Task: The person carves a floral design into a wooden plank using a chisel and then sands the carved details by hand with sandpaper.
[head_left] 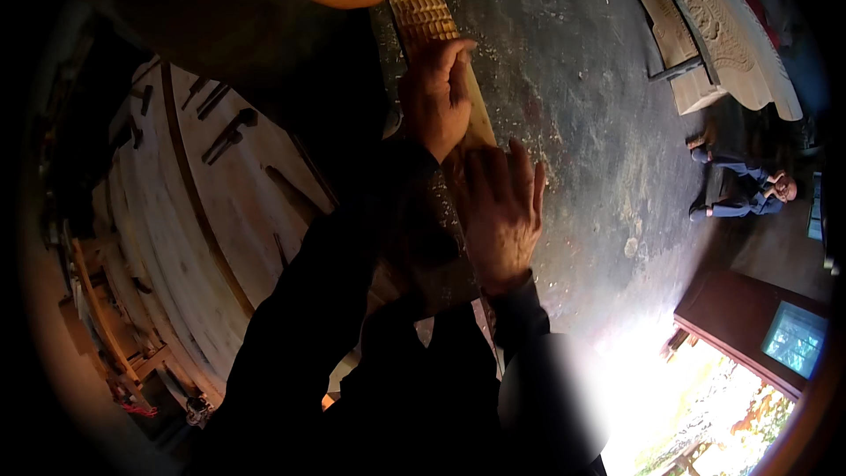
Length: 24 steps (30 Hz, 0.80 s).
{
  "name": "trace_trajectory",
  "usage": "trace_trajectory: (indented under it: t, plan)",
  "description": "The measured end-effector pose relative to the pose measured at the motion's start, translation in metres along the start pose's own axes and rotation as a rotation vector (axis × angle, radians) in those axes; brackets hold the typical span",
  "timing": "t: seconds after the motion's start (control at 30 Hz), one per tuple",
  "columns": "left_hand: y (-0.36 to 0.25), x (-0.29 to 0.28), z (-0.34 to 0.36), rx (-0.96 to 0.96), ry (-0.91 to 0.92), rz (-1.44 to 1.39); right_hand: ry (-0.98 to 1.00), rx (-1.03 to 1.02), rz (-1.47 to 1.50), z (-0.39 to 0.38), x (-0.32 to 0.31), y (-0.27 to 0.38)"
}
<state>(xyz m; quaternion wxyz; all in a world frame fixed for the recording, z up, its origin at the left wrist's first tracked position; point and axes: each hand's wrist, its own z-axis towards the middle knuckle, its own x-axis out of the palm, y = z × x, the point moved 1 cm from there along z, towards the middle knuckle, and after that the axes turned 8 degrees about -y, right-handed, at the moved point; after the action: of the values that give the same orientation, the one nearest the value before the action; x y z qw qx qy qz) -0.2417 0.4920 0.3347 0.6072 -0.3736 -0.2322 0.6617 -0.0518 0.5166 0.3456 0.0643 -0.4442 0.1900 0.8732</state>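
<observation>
Two hands pressed flat on a long wooden plank, seen from above.

Nearest, right hand [500,211], fingers spread and unclenched, palm down on the plank [441,44], gripping nothing. Just beyond, touching the same plank, left hand [438,95], fingers curled loosely over its edge, resting rather than clasping. Past the left hand, a carved patch [426,16] of small ridges on the plank's pale face. Left of the plank, a broad round wooden panel [203,211] with dark chisels [231,134] lying on it. Right of the plank, grey dusty floor [590,123]. Far right of the plank, carved wooden pieces [718,31] leaning together, and a seated person [742,187] below them; beyond, a red-brown door [749,322] beside bright daylight.
</observation>
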Motion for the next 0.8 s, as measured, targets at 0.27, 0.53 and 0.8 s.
trace_trajectory:
  t: [0.27, 0.53, 0.8]
  plan:
    - [-0.001, -0.002, 0.000, -0.005, 0.031, 0.052, 0.002, -0.011, 0.019, 0.009, -0.005, 0.003]
    - [-0.003, 0.000, 0.000, -0.038, 0.017, 0.002, 0.004, -0.043, 0.008, 0.013, -0.001, -0.003]
    - [0.001, 0.000, 0.002, 0.028, 0.011, 0.045, 0.028, -0.055, 0.009, 0.021, -0.004, -0.004]
